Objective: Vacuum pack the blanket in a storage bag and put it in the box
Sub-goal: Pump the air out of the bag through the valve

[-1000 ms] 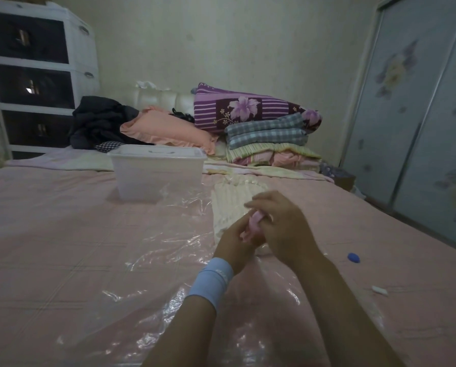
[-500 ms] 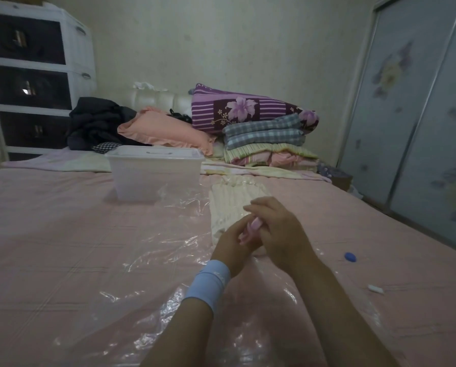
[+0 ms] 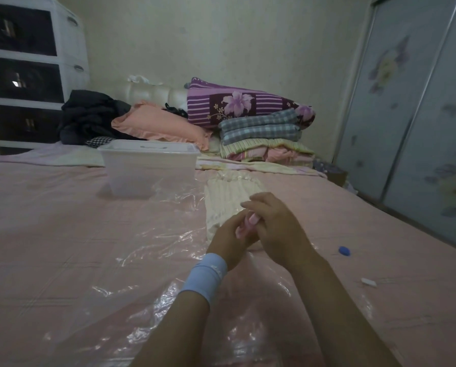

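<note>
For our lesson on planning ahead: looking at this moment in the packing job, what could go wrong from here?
1. The blue piece and white piece lie loose on the bed; they could get lost.
2. The storage bag lies crumpled by the blanket; creases may let air leak.
3. The box looks lidded and would need opening first.

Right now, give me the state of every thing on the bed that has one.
storage bag, spread flat on bed
blanket, folded, under the bag's film
box, upright, lid on
left hand, grips pink piece
right hand, grips pink piece
blue cap, lying loose
</note>
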Tool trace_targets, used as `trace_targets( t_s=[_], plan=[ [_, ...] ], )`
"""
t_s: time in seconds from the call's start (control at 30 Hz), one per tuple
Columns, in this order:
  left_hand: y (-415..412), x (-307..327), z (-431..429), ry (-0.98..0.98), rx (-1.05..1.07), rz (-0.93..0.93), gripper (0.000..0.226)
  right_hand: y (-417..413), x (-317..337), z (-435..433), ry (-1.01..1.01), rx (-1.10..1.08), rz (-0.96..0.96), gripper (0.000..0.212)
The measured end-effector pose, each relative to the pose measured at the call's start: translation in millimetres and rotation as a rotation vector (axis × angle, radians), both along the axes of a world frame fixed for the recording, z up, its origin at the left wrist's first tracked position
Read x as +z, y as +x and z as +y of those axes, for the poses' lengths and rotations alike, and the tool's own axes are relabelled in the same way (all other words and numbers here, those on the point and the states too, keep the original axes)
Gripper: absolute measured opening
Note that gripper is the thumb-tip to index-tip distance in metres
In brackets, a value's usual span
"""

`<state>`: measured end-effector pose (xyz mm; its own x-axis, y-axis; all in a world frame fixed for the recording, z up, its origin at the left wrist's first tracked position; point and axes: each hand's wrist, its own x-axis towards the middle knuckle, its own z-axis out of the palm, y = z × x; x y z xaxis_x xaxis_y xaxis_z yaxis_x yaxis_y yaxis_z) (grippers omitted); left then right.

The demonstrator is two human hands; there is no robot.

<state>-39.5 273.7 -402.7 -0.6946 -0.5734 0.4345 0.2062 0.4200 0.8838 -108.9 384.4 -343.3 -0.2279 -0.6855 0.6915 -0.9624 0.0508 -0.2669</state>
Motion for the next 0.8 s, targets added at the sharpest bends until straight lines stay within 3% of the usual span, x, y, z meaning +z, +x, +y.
trace_targets(
  t_s=[0.07,0.2,0.27,0.33,0.47,0.53,0.6,0.7,0.8],
  plan=[
    [0,2,-2,0.007,0.016,0.0,0.035,2,19,7,-0.081,0.052,0.031,0.038],
    [-3,2,-6,-0.021,0.035,-0.037,0.048,14,66,30,-0.58,-0.016,0.28,0.021],
    [-6,1,-7,-0.042,0.035,-0.054,0.048,14,69,31,-0.706,-0.091,0.314,0.021],
    [-9,1,-5,-0.053,0.032,-0.066,0.049,5,51,21,-0.678,-0.124,0.265,0.027],
    [-8,4,1,0.014,0.001,-0.016,0.036,-11,-4,1,-0.125,-0.048,0.057,0.042],
    [-7,3,0,0.02,0.003,-0.007,0.028,-12,-7,-1,-0.02,0.004,0.001,0.043],
    [-6,5,-1,0.009,0.026,-0.014,0.033,-6,12,3,-0.118,0.05,0.036,0.037],
    [-4,6,-6,0.003,0.051,-0.028,0.049,7,53,16,-0.474,0.079,0.18,0.025],
    [-4,6,-5,-0.025,0.029,-0.05,0.048,16,64,18,-0.709,0.029,0.224,0.024]
  ],
)
